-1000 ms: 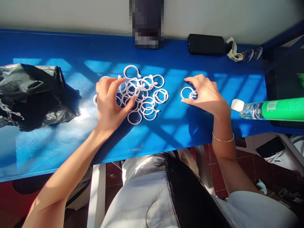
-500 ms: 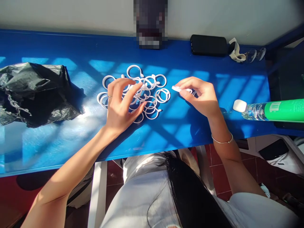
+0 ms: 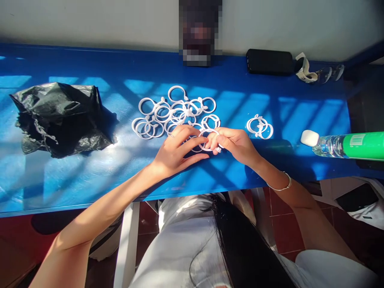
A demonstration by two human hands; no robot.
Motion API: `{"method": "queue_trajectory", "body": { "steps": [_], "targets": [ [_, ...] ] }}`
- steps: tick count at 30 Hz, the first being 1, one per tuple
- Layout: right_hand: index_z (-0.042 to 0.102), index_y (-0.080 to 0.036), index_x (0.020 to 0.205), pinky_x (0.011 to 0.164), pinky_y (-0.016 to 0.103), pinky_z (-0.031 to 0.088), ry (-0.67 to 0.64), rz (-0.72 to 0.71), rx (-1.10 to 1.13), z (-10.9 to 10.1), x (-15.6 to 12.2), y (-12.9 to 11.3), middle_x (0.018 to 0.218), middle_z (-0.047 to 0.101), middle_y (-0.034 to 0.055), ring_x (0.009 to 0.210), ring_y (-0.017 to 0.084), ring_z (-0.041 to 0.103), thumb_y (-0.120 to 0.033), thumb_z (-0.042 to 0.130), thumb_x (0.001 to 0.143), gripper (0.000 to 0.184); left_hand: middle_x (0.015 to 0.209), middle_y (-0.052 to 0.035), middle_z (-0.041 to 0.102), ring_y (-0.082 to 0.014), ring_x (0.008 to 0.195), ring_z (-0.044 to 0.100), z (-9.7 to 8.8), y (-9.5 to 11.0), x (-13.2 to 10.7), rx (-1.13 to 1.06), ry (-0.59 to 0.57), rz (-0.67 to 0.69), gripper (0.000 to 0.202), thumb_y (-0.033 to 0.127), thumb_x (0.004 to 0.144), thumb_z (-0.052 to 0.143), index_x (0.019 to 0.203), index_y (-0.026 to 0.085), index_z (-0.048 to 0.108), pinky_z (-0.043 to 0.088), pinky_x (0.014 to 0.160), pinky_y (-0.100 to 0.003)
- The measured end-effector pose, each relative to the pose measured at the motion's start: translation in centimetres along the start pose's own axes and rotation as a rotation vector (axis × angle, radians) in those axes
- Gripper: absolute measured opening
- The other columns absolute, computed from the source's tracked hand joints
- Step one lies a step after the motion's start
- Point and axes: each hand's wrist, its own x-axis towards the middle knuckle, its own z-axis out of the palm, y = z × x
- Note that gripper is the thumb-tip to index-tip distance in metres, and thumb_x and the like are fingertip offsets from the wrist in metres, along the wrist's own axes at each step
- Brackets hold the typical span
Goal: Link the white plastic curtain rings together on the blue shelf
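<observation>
A loose heap of several white plastic rings [image 3: 168, 114] lies on the blue table [image 3: 90, 168]. My left hand [image 3: 177, 150] and my right hand [image 3: 232, 144] meet at the heap's near edge. Both pinch one white ring [image 3: 207, 140] between their fingertips, just above the tabletop. A small separate cluster of white rings [image 3: 259, 126] lies to the right of my hands, untouched.
A crumpled black plastic bag [image 3: 61, 118] sits at the left. A green-labelled water bottle [image 3: 345, 146] lies on its side at the right edge. A black case [image 3: 269, 62] and a wristwatch [image 3: 306, 70] rest by the back wall.
My right hand left the small ring cluster and came left to the heap. My left hand slid to the heap's near edge, and both hands now grip one ring.
</observation>
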Motion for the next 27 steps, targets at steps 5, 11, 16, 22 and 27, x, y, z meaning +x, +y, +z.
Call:
{"method": "queue_trajectory", "body": {
  "steps": [5, 11, 16, 22, 27],
  "targets": [
    [0.064, -0.018, 0.076, 0.062, 0.027, 0.054, -0.029, 0.049, 0.077, 0.1, 0.1, 0.7, 0.074, 0.066, 0.0025, 0.061, 0.013, 0.061, -0.048, 0.045, 0.095, 0.04, 0.097, -0.006, 0.065, -0.019, 0.091, 0.061, 0.2, -0.7, -0.6, 0.109, -0.053, -0.026, 0.022, 0.041, 0.088, 0.06, 0.099, 0.023, 0.067, 0.05, 0.078, -0.033],
    [0.061, -0.02, 0.103, 0.067, 0.029, 0.057, 0.133, -0.022, -0.051, 0.1, 0.0, 1.0, 0.083, 0.068, 0.0032, 0.071, 0.015, 0.065, -0.046, 0.054, 0.09, 0.03, 0.09, -0.0059, 0.066, -0.0197, 0.088, 0.062, -0.1, -1.0, -0.6, 0.153, -0.016, -0.077, 0.019, 0.039, 0.087, 0.061, 0.091, 0.022, 0.068, 0.049, 0.079, -0.035],
    [0.057, -0.025, 0.107, 0.077, 0.033, 0.058, 0.27, -0.244, -0.208, 0.1, -0.3, 1.2, 0.095, 0.068, 0.0032, 0.085, 0.018, 0.067, -0.037, 0.071, 0.079, 0.034, 0.096, -0.0083, 0.067, -0.0213, 0.09, 0.061, -0.4, -1.0, -0.3, 0.178, 0.012, -0.108, 0.019, 0.039, 0.087, 0.061, 0.084, 0.021, 0.067, 0.05, 0.08, -0.038],
    [0.063, -0.028, 0.091, 0.077, 0.036, 0.059, 0.357, -0.369, -0.452, 0.6, -0.6, 1.8, 0.087, 0.07, 0.0021, 0.083, 0.02, 0.068, -0.027, 0.066, 0.084, 0.008, 0.106, -0.0101, 0.066, -0.0231, 0.098, 0.061, -0.4, -0.6, -0.2, 0.115, -0.056, -0.168, 0.027, 0.044, 0.087, 0.059, 0.099, 0.02, 0.065, 0.051, 0.086, -0.039],
    [0.064, -0.029, 0.085, 0.074, 0.037, 0.06, 0.373, -0.401, -0.488, 0.6, -0.6, 1.9, 0.085, 0.071, 0.0018, 0.079, 0.021, 0.069, -0.029, 0.064, 0.085, 0.001, 0.111, -0.0111, 0.064, -0.0244, 0.102, 0.06, -0.6, -0.1, -0.1, 0.081, -0.072, -0.237, 0.051, 0.052, 0.085, 0.059, 0.124, 0.02, 0.055, 0.05, 0.089, -0.039]
  ]
}}
